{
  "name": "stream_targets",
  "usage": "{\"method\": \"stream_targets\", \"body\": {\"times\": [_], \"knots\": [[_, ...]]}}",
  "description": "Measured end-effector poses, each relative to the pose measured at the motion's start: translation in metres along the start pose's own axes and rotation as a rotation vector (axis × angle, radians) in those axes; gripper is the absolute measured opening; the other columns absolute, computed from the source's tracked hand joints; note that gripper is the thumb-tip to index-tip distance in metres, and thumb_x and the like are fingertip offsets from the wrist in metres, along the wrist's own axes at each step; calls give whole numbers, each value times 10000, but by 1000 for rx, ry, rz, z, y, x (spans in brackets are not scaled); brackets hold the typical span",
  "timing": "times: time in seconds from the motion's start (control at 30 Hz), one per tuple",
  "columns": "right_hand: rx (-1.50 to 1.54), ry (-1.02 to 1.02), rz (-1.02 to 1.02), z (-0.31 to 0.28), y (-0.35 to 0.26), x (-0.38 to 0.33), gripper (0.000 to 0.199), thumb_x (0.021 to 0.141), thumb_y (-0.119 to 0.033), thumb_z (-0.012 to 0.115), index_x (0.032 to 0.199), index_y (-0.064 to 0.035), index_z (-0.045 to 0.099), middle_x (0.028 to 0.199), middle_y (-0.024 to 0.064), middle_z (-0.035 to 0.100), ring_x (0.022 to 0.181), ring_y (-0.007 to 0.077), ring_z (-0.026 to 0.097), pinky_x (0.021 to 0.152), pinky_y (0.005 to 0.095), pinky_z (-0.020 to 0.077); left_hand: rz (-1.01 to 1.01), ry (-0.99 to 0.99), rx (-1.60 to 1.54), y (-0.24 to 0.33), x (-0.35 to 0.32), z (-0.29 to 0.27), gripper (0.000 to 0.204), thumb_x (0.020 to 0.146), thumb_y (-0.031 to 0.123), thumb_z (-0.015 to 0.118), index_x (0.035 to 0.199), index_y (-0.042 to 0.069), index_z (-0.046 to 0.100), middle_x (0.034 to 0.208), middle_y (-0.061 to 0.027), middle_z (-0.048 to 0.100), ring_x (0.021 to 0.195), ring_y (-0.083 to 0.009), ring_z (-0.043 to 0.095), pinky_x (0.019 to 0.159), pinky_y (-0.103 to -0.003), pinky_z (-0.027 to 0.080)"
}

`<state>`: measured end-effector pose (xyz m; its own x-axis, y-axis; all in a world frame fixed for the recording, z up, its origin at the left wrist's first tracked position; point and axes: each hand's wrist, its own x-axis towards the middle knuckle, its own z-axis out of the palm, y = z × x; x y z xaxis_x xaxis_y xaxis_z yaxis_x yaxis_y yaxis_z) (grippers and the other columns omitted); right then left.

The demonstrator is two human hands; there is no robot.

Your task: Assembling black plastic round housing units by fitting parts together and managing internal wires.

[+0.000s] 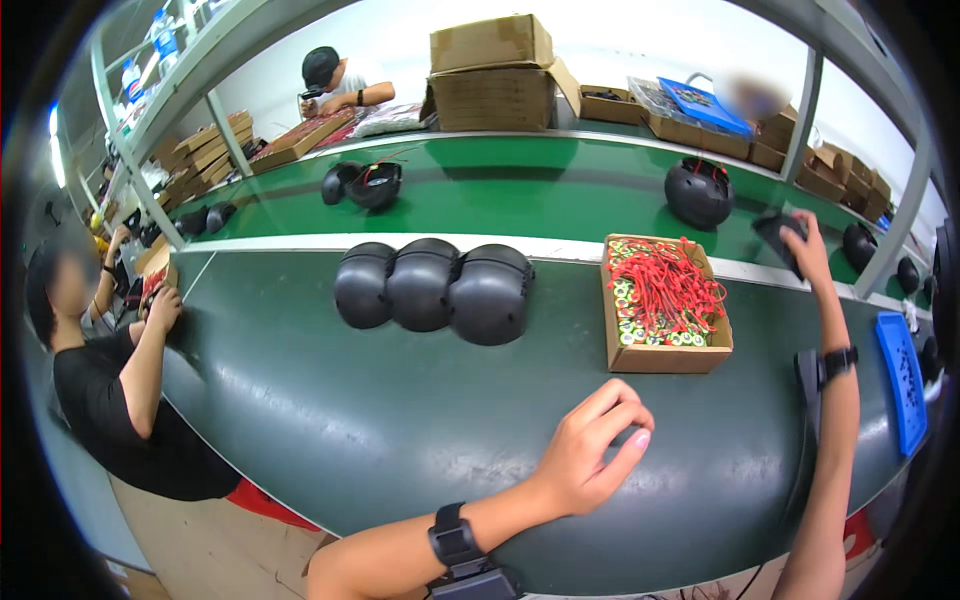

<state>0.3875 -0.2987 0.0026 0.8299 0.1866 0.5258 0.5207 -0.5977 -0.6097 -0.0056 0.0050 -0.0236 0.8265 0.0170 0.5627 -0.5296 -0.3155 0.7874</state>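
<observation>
My right hand (812, 250) reaches out to the far right and grips a dark, curved plastic shell (776, 238) by its edge, over the border between table and green belt. Nearer to me, my left hand (598, 445) hovers above the table with its fingers loosely bent and the thumb apart, and nothing shows in it. Beyond that hand stands an open cardboard box (668, 360) packed with small round-ended cylinders in green and white wrap, with red wires (665, 280) heaped on top. To its left, three glossy black rounded housings (432, 285) sit side by side in a row.
Along the back runs a green belt (520, 190) carrying more black housings (698, 192). A blue tray (902, 385) with small dark parts lies at the right edge. Metal posts (803, 115) frame the bench. A co-worker in black (130, 410) works at the left; another sits across the belt.
</observation>
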Motion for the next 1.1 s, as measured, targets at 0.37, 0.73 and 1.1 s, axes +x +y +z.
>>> {"method": "stream_targets", "body": {"times": [0.37, 0.73, 1.1], "knots": [[-275, -106, -503, -21, -253, -95, 353, 906, -304, 563, 1048, 19, 557, 1072, 164, 546, 1061, 293, 547, 932, 353, 398, 5, 103, 7, -12, 3, 8, 161, 858, 112, 552, 776, -21, 589, 723, -132, 523, 655, -265, 548, 611, -330, 436], [-51, -678, -830, 278, -487, -15, 399, 764, -325, 671, 1045, -42, 677, 1011, 184, 683, 946, 290, 657, 854, 363, 504, 246, -218, 291, -28, 1, 26, 212, 652, 204, 595, 537, 30, 559, 576, -176, 569, 587, -380, 576, 547, -472, 451], [-347, -606, -907, 421, -461, -25, 203, 670, 32, 582, 756, -106, 703, 772, 119, 688, 776, 297, 668, 700, 383, 526, 512, 180, 58, -42, -6, -15, 187, 730, 206, 585, 795, 32, 612, 722, -175, 628, 649, -381, 601, 581, -471, 469]]}}
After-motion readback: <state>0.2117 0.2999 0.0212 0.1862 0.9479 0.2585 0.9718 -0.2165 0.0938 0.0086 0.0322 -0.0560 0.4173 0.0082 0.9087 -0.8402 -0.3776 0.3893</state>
